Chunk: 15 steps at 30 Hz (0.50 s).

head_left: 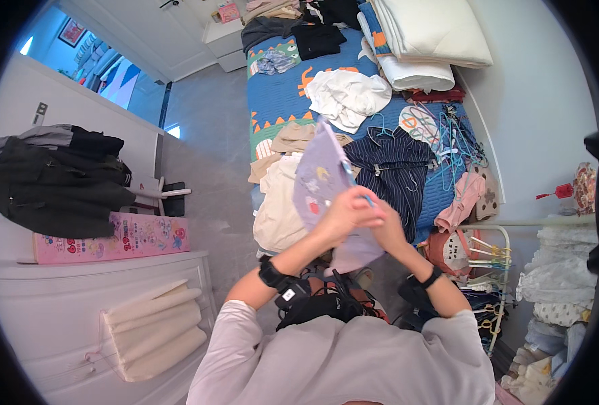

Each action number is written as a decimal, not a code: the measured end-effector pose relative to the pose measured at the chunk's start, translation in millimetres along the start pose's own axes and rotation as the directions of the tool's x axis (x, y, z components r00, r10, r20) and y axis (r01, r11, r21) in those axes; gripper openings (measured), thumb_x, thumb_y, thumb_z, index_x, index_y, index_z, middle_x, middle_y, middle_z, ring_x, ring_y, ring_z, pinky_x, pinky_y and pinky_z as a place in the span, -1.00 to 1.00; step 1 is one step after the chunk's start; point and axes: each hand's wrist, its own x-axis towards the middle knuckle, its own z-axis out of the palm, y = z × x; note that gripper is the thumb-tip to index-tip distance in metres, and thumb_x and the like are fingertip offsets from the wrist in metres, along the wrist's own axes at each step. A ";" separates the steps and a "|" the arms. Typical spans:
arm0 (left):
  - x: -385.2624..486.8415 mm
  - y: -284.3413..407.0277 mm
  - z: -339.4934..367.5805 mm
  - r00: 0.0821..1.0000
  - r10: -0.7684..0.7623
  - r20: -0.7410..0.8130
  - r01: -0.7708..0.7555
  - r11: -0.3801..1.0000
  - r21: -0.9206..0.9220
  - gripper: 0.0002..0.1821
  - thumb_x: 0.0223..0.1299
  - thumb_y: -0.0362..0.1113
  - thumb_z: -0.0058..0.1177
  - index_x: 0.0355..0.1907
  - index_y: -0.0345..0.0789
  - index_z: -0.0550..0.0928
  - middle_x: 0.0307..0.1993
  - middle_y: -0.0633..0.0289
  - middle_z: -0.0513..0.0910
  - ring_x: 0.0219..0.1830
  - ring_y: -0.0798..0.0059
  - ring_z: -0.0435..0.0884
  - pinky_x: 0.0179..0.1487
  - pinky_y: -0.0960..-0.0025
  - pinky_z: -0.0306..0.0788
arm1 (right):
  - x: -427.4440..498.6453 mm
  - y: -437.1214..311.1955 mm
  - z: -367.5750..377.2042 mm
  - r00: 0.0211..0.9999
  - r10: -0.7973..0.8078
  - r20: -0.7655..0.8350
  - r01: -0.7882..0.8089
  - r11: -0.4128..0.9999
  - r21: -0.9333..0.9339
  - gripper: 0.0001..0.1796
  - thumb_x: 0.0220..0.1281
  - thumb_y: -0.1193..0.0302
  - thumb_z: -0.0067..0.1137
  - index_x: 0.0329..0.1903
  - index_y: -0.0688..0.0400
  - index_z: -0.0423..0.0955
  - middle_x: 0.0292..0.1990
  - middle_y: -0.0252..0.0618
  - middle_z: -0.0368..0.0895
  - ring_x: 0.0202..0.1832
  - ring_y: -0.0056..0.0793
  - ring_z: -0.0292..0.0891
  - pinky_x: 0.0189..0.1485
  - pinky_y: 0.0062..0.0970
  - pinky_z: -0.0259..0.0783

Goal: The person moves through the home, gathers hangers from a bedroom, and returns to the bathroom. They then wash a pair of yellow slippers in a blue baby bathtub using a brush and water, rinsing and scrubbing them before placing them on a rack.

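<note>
A lilac garment with small printed figures [319, 182] hangs from my hands in front of my body, above the near edge of the bed. My left hand [347, 215] grips its upper edge, beside a blue piece that looks like part of a hanger [351, 174]. Close against it, my right hand [388, 228] is at the same edge, its fingers partly hidden and blurred. Beyond the hands, a navy striped garment [400, 162] lies on the bed with a light-blue hanger [382, 126] at its collar. A cream garment [276, 207] lies to the left of the lilac one.
On the blue quilt [279, 96] lie a crumpled white garment [350, 96], folded black clothing [318, 41] and tangled hangers [454, 147]. White folded bedding [431, 30] stands by the wall. A metal rack with hangers [504, 283] is at right, a white dresser [168, 258] at left.
</note>
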 end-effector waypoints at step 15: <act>118.6 -73.3 -298.1 0.766 -0.079 -0.638 0.542 0.613 0.574 -0.83 -0.08 -0.28 0.10 -0.48 -0.37 0.60 -0.53 0.13 0.62 -0.49 0.46 0.59 -0.42 0.46 0.45 | -239.7 21.7 -125.3 0.702 0.337 -0.627 -0.575 0.788 -0.221 -0.91 0.04 0.54 0.00 -0.40 0.32 0.43 -0.53 -0.17 0.41 -0.51 -0.39 0.28 -0.42 -0.47 0.22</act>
